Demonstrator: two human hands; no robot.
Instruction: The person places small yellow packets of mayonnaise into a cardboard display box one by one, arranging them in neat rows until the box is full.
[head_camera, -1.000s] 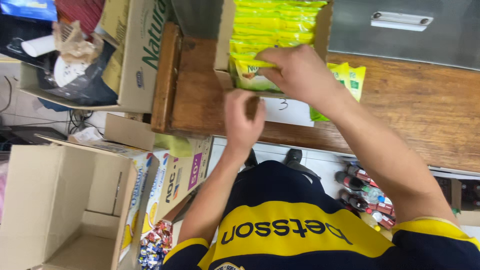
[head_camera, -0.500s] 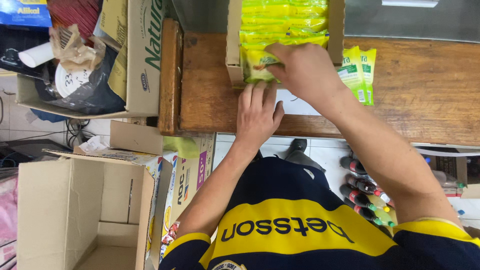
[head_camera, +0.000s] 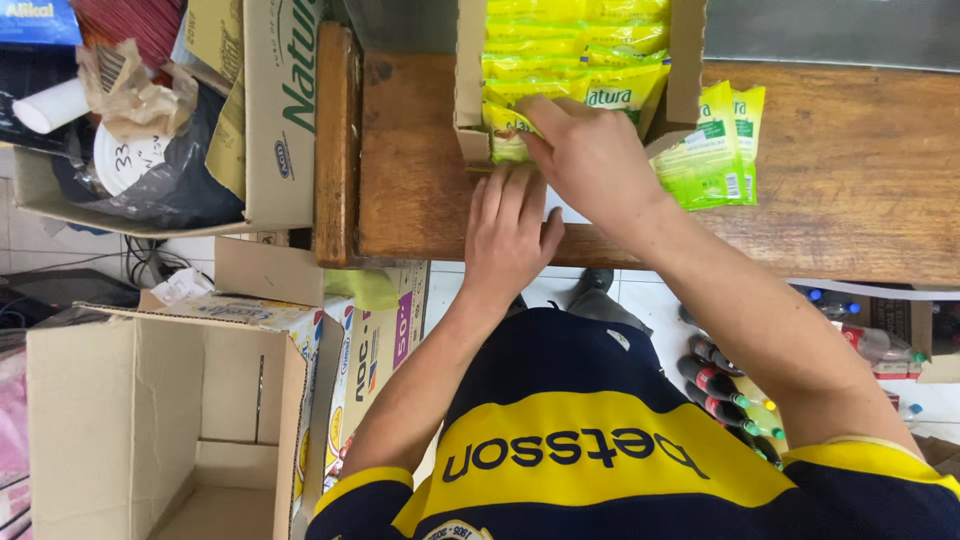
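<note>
- Head view, looking straight down: the right hand (head_camera: 592, 152) is in the open end of a narrow cardboard box (head_camera: 468, 95) on the wooden table (head_camera: 850, 180), fingers curled onto the front sachet (head_camera: 503, 135) of a tight yellow-green row.
- Left hand (head_camera: 510, 225) lies flat, fingers together, palm down on the table just at the box's near end. It holds nothing (it looks like a brace for the carton).
- By my reading, the step in hand is working that front sachet at the mouth of the box. Whether the thumb has a full pinch on it I cannot tell, since the knuckles hide it.
- Two loose sachets (head_camera: 715, 150) lie on the table just right of the box, near the right wrist.
- A move from here calls for a firm grip on the one sachet alone, because its neighbours press hard against it, and for the flat hand to keep the light carton from sliding.
- Off to the lower left, a big empty carton (head_camera: 150, 400) stands open, and bottles (head_camera: 720, 385) lie on the floor.
</note>
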